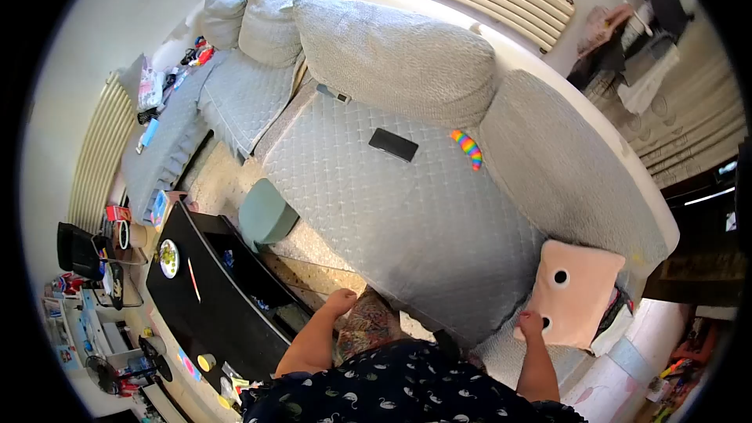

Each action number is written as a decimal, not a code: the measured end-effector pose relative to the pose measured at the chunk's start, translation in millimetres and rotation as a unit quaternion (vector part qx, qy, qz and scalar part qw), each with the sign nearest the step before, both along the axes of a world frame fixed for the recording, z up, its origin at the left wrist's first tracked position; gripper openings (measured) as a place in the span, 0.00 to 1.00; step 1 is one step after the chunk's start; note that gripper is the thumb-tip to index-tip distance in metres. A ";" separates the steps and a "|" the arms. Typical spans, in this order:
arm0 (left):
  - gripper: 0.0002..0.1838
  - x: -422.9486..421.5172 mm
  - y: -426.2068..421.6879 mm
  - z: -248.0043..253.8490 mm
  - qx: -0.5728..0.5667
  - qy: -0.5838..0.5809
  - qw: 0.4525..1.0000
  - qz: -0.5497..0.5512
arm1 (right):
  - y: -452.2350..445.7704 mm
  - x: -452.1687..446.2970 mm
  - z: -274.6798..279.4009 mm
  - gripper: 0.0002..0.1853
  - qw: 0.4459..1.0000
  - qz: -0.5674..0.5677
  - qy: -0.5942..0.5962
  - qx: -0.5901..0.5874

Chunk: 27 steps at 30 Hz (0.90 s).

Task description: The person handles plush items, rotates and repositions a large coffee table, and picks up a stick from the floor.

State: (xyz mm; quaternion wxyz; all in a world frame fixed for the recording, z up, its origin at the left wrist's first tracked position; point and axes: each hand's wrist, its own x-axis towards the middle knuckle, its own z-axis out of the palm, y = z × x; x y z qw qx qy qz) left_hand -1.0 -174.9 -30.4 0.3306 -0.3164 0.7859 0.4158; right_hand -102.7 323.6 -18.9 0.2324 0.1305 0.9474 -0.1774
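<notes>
My left hand (pixel 341 301) is closed above my patterned trouser leg, between the black table and the sofa, with nothing visible in it. At the lower left edge of a pink cushion (pixel 581 290) with two black-and-white round spots, my right hand (pixel 530 322) is closed on the fabric. The cushion leans at the right end of the grey quilted sofa (pixel 407 211). A black flat device (pixel 393 144) and a rainbow-striped toy (pixel 468 150) lie on the seat, away from both hands.
A black table (pixel 227 298) with a plate of fruit (pixel 168 258) stands at left. Between table and sofa is a green stool (pixel 266 211). Grey cushions (pixel 392 55) line the sofa back. A black chair (pixel 78 251) and a fan (pixel 102 374) are farther left.
</notes>
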 end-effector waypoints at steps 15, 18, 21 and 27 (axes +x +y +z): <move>0.20 -184.6 -136.5 -69.4 -0.078 0.125 0.989 0.004 | -279.3 -299.7 -54.0 0.22 0.978 0.128 0.109 -0.126; 0.24 -217.2 -114.7 -91.5 -0.082 0.155 0.984 -0.021 | -284.8 -351.3 -88.8 0.23 0.977 0.153 0.127 -0.082; 0.30 -226.3 -94.4 -119.1 -0.100 0.122 0.987 -0.033 | -284.2 -375.5 -123.8 0.27 0.973 0.120 0.191 -0.038; 0.37 -232.7 -80.9 -135.3 -0.122 -0.006 0.988 -0.096 | -277.1 -419.7 -150.7 0.31 0.981 0.104 0.141 -0.087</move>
